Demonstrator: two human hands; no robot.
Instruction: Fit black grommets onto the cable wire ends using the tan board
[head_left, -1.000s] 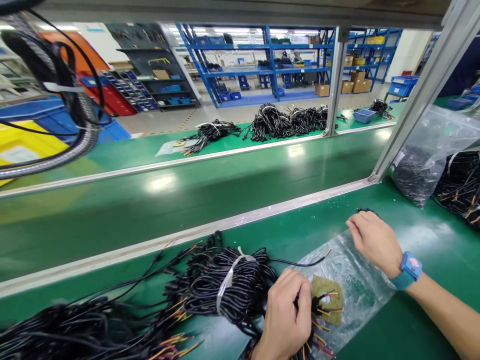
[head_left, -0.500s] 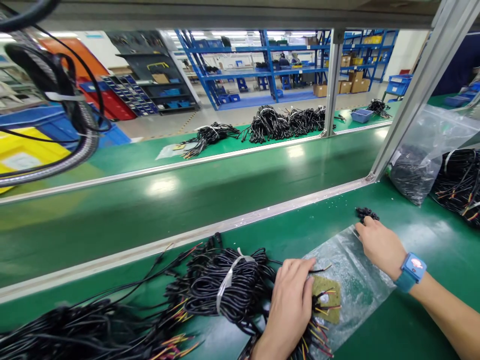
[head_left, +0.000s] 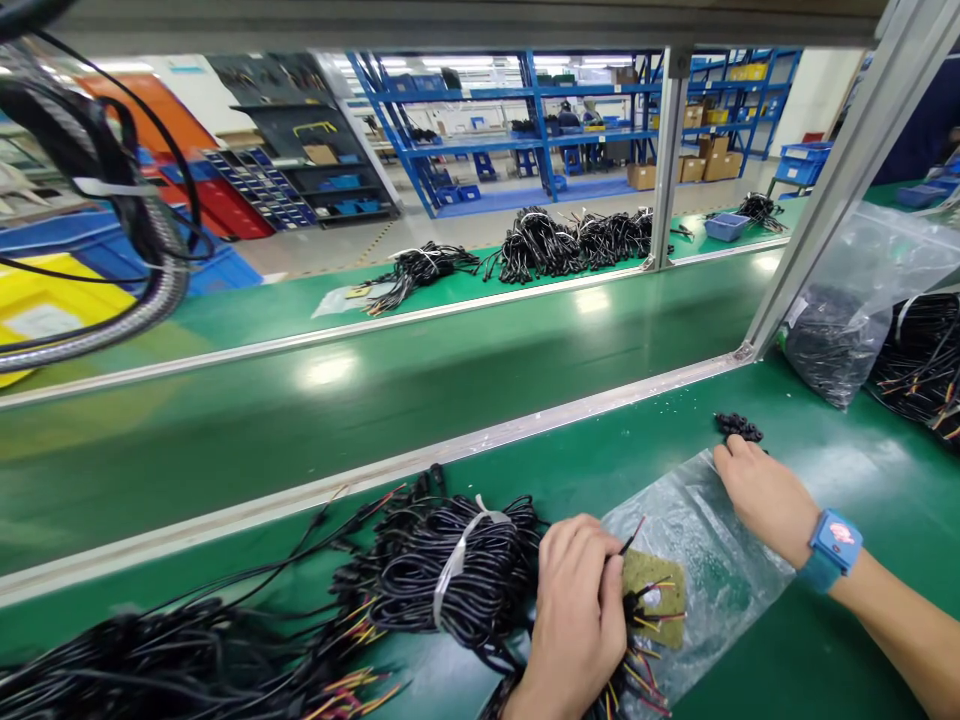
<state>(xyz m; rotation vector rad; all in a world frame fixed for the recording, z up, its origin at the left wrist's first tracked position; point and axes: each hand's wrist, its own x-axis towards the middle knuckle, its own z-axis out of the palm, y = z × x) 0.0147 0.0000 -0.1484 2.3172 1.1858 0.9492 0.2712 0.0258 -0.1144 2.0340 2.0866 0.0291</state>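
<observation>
Since half a second ago, the tip of the black cable [head_left: 634, 538] has drawn in close to the left hand [head_left: 574, 610] and now slants upward, away from the near edge. Its thumb and fingers are closed narrowly on that cable, just left of a mossy-yellow sponge pad [head_left: 637, 572]. Dark wire ends with red and yellow cores [head_left: 645, 682] fan out beside the hand, some of them over the pad. Beneath the pad lies a flat clear plastic bag [head_left: 724, 570], reaching right to the right hand [head_left: 769, 500], whose wrist wears a blue watch [head_left: 837, 541]. Its curled fingertips are at the near side of a small pile of black connector parts [head_left: 739, 428]; whether they hold one, I cannot tell. Left of the left hand sits a coiled cable bundle [head_left: 487, 560] with a white tie [head_left: 450, 575], and loose cables [head_left: 150, 660] spread farther left. Beyond a metal rail [head_left: 525, 432] runs a green belt [head_left: 450, 370], with more cable bundles [head_left: 540, 245] on its far side.
</observation>
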